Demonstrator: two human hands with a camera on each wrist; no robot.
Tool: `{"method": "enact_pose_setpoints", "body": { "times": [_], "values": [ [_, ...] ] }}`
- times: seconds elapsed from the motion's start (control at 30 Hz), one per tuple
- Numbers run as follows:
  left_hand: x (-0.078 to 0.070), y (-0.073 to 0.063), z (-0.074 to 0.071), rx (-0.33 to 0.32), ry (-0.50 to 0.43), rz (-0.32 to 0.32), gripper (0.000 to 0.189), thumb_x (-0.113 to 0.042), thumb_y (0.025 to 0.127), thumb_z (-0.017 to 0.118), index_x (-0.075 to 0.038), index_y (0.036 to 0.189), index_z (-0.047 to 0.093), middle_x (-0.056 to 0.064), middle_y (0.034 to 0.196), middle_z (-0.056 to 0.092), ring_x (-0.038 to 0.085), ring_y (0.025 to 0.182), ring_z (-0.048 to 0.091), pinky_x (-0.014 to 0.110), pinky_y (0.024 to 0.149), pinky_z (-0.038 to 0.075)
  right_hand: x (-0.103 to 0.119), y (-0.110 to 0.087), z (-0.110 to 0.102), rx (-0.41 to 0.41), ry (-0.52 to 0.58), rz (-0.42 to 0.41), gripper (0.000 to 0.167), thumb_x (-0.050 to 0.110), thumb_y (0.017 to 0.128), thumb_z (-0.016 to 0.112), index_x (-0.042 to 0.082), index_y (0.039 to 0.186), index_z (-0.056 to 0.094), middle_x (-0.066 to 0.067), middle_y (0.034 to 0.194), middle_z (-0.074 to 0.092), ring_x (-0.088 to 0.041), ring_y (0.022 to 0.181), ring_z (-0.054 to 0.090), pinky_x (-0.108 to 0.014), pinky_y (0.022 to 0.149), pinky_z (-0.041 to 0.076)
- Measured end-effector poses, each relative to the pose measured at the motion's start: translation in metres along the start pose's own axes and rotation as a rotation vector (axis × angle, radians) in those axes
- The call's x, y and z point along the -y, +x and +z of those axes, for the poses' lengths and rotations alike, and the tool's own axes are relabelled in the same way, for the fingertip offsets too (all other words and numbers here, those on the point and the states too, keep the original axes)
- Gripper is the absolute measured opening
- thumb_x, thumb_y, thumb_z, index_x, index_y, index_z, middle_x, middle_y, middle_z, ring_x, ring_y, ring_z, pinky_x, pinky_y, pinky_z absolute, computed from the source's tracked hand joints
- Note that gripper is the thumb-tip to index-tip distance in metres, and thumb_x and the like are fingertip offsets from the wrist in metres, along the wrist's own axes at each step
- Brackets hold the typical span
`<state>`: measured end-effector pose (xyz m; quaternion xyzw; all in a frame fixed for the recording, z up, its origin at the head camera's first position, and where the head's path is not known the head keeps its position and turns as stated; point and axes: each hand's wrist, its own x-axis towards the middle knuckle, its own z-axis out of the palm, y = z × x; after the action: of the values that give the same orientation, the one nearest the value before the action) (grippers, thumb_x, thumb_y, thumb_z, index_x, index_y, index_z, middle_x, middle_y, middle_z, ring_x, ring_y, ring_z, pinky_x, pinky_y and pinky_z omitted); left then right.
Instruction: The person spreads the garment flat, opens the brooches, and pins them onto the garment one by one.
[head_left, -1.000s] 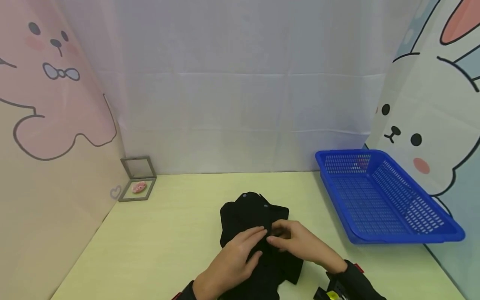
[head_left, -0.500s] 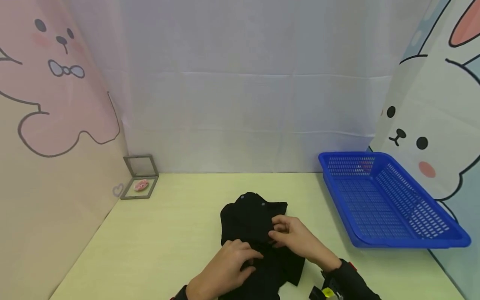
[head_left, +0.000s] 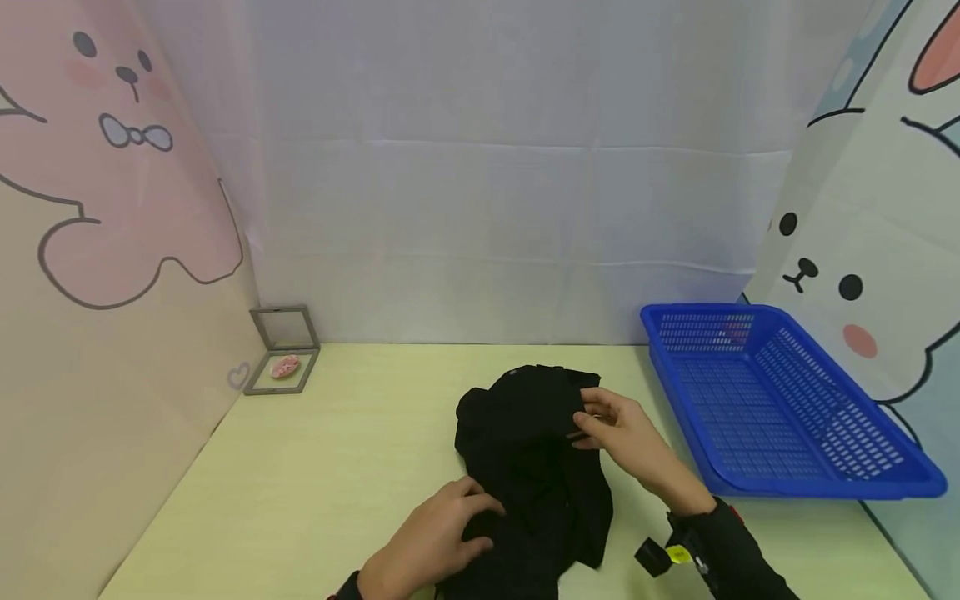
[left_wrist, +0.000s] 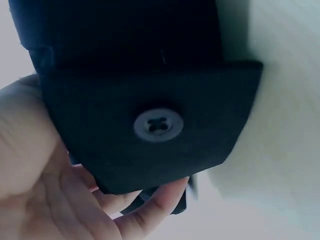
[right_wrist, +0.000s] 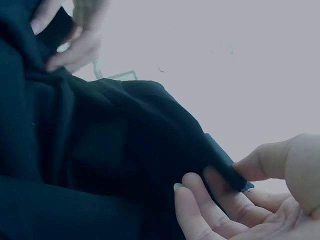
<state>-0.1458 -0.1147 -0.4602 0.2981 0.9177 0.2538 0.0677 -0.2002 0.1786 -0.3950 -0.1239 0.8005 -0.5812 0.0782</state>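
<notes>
A black garment point(head_left: 525, 467), crumpled and partly folded, lies on the table in the head view. My right hand point(head_left: 637, 442) is at its upper right side. In the right wrist view, the thumb and fingers of that hand pinch a strip of the garment's edge. My left hand point(head_left: 435, 533) is over the lower left side, fingers loosely bent, with a gap between thumb and forefinger. Up close in the left wrist view, a black flap with a round grey button point(left_wrist: 158, 125) hides part of this hand; whether the flap belongs to the garment I cannot tell.
A blue plastic basket point(head_left: 795, 483) with perforated walls stands on the right side of the table. At the back left is an open grey-framed case point(head_left: 258, 390) with a small pink object point(head_left: 285, 367) in it. Printed cloth panels rise around the table.
My right hand has moved up and right, drawing the garment's upper part with it. My left hand has drawn back down and left, its fingers more bent than before.
</notes>
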Motion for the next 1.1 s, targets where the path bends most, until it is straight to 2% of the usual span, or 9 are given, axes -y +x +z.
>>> {"method": "enact_pose_setpoints", "body": {
  "times": [0.23, 0.4, 0.47, 0.57, 0.7, 0.77, 0.87, 1.0, 1.1],
  "values": [
    [0.014, -0.001, 0.000, -0.060, -0.092, -0.063, 0.041, 0.014, 0.083, 0.067, -0.021, 0.102, 0.076, -0.009, 0.085, 0.060, 0.003, 0.076, 0.056, 0.023, 0.068, 0.051, -0.001, 0.000, -0.011, -0.064, -0.002, 0.008, 0.052, 0.007, 0.107, 0.054, -0.016, 0.150, 0.034, -0.037, 0.132, 0.055, -0.034, 0.103, 0.072, -0.035, 0.084, 0.063],
    [0.025, -0.009, -0.011, -0.118, -0.078, -0.113, 0.043, 0.019, 0.080, 0.060, -0.017, 0.096, 0.075, -0.005, 0.082, 0.059, 0.008, 0.072, 0.056, 0.025, 0.064, 0.049, -0.012, -0.002, -0.012, -0.061, -0.031, 0.094, 0.057, 0.013, 0.107, 0.057, -0.014, 0.152, 0.034, -0.034, 0.134, 0.057, -0.032, 0.104, 0.072, -0.037, 0.085, 0.063],
    [0.028, -0.012, -0.015, -0.137, -0.060, -0.154, 0.035, 0.015, 0.083, 0.064, -0.014, 0.098, 0.074, -0.003, 0.084, 0.061, 0.012, 0.074, 0.058, 0.028, 0.065, 0.049, -0.017, -0.002, -0.011, -0.044, -0.040, 0.125, 0.059, 0.015, 0.106, 0.058, -0.013, 0.152, 0.033, -0.031, 0.131, 0.060, -0.031, 0.104, 0.072, -0.039, 0.086, 0.062],
    [0.031, -0.015, -0.019, -0.158, -0.047, -0.234, 0.025, -0.001, 0.089, 0.074, -0.010, 0.112, 0.072, 0.003, 0.094, 0.065, 0.020, 0.083, 0.063, 0.034, 0.070, 0.052, -0.024, -0.002, -0.010, -0.019, -0.055, 0.144, 0.061, 0.018, 0.106, 0.059, -0.014, 0.152, 0.034, -0.027, 0.124, 0.066, -0.032, 0.105, 0.072, -0.042, 0.087, 0.062],
    [0.035, -0.015, -0.019, -0.134, -0.084, -0.356, 0.048, -0.028, 0.093, 0.078, -0.006, 0.132, 0.063, 0.008, 0.106, 0.070, 0.027, 0.095, 0.068, 0.044, 0.076, 0.056, -0.029, -0.002, -0.005, 0.033, -0.056, 0.143, 0.057, 0.020, 0.106, 0.059, -0.014, 0.148, 0.039, -0.022, 0.117, 0.071, -0.033, 0.103, 0.072, -0.045, 0.086, 0.062],
    [0.037, -0.013, -0.018, -0.105, -0.111, -0.386, 0.058, -0.036, 0.093, 0.077, -0.005, 0.139, 0.059, 0.009, 0.108, 0.070, 0.028, 0.097, 0.069, 0.047, 0.078, 0.056, -0.031, -0.003, -0.003, 0.076, -0.053, 0.141, 0.053, 0.020, 0.106, 0.060, -0.012, 0.145, 0.044, -0.020, 0.115, 0.072, -0.031, 0.100, 0.072, -0.044, 0.083, 0.062],
    [0.037, -0.010, -0.015, -0.069, -0.158, -0.370, 0.068, -0.040, 0.094, 0.075, -0.003, 0.146, 0.051, 0.012, 0.115, 0.070, 0.032, 0.103, 0.069, 0.050, 0.083, 0.057, -0.033, -0.004, 0.002, 0.163, -0.065, 0.127, 0.046, 0.022, 0.106, 0.060, -0.008, 0.139, 0.053, -0.017, 0.111, 0.073, -0.028, 0.096, 0.072, -0.041, 0.079, 0.061],
    [0.037, -0.005, -0.011, -0.057, -0.231, -0.283, 0.075, -0.037, 0.097, 0.072, -0.002, 0.154, 0.040, 0.017, 0.129, 0.066, 0.035, 0.112, 0.068, 0.053, 0.090, 0.056, -0.035, -0.007, 0.008, 0.291, -0.115, 0.090, 0.039, 0.024, 0.106, 0.060, -0.003, 0.134, 0.060, -0.011, 0.104, 0.073, -0.025, 0.089, 0.070, -0.036, 0.070, 0.059],
    [0.036, 0.000, -0.008, -0.066, -0.290, -0.228, 0.071, -0.034, 0.102, 0.066, -0.003, 0.157, 0.033, 0.019, 0.133, 0.064, 0.031, 0.106, 0.070, 0.051, 0.089, 0.057, -0.035, -0.013, 0.017, 0.396, -0.138, 0.053, 0.034, 0.022, 0.105, 0.061, -0.001, 0.130, 0.064, -0.009, 0.098, 0.073, -0.021, 0.082, 0.068, -0.031, 0.063, 0.056]
  ]
}}
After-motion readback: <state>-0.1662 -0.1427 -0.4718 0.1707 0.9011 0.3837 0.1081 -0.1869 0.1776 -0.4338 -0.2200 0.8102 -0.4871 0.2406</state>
